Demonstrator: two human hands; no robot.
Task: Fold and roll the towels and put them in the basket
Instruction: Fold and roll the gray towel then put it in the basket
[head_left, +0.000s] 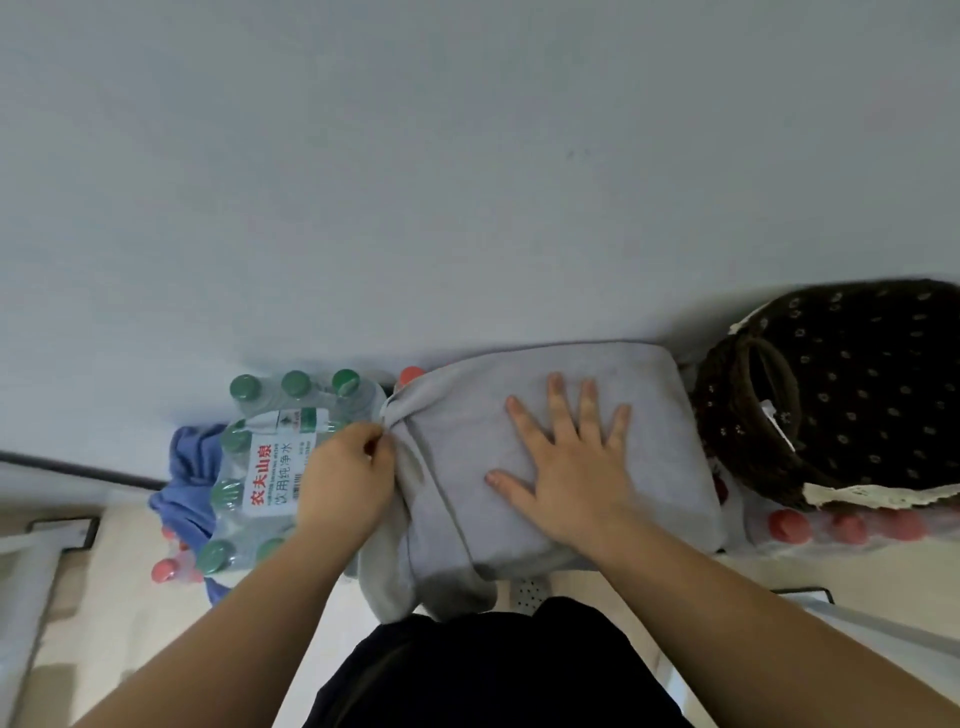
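A grey towel (644, 415) lies folded on top of a pack of bottles, its near-left end hanging over the front edge. My right hand (566, 467) presses flat on the towel with fingers spread. My left hand (350, 478) pinches the towel's bunched left edge. A dark wicker basket (727, 415) with a dotted brown lining stands just right of the towel. A blue towel (189, 483) lies crumpled at the far left, partly hidden behind a bottle pack.
A shrink-wrapped pack of green-capped water bottles (270, 467) stands left of the grey towel. Red-capped bottles (841, 525) lie under the basket and towel. A plain wall (467, 182) rises directly behind. Pale floor (104, 597) shows at lower left.
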